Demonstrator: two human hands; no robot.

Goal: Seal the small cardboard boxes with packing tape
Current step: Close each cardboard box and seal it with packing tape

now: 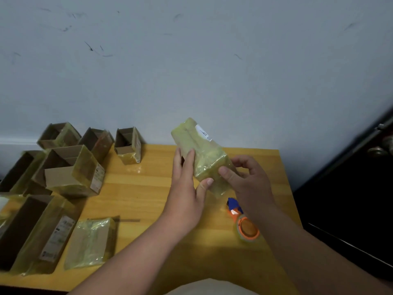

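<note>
Left hand [184, 184] holds the taped box [202, 155] from its left side, fingers flat up the side, thumb pinching under the near lower corner. Right hand [247, 179] grips the box's near right end, thumb on top, fingers curled behind. Box is lifted above the wooden table [148, 188], tilted, far end up toward the wall [191, 60], wrapped in yellowish tape, white label at the far end. Tape dispenser [244, 224], orange and blue, lies on the table just below the right wrist. Flat taped box [91, 241] lies near left. Open boxes [70, 169] are clustered at the left, some along the wall.
</note>
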